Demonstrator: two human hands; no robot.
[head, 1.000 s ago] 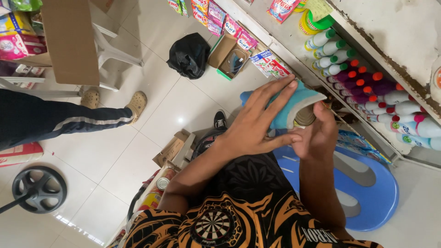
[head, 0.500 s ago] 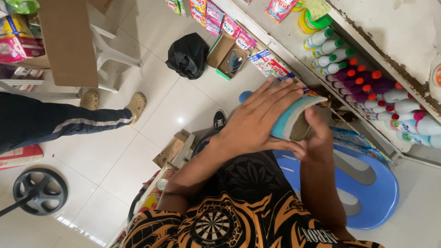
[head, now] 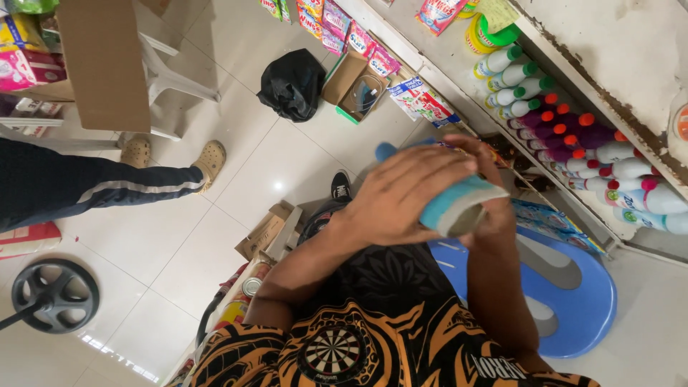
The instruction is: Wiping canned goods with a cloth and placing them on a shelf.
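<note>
Two hands meet at the centre of the frame around one blue can (head: 459, 204). The left hand (head: 401, 197) lies across it from the left of the frame, fingers stretched long and only slightly curled over the can's side, thumb low against it. The right hand (head: 494, 208) is mostly hidden behind the can; its fingers curl round the far side near the upper edge, so it has hold of the can, though how tightly cannot be told. The can is tilted, its pale end turned toward the lower right of the frame, and it is held in the air above a blue plastic stool (head: 573, 301) that stands on the white tiled floor (head: 179, 244) at lower right.

Along the upper right runs a low shelf (head: 595, 93) packed with white bottles (head: 516, 86) with green caps, then purple and pink ones with red caps. Bright packets (head: 337, 21) line the floor edge at the top, beside an open cardboard box (head: 355, 89) and a black bag (head: 292, 82). At the left of the frame another person's leg in dark trousers (head: 79, 186) with a white stripe ends in tan clogs (head: 208, 161), near a white plastic chair (head: 168, 75). A black wheel-like fan base (head: 54, 295) sits at lower left. The person's shirt (head: 337, 344), black with orange patterns and a dartboard print, fills the bottom.
</note>
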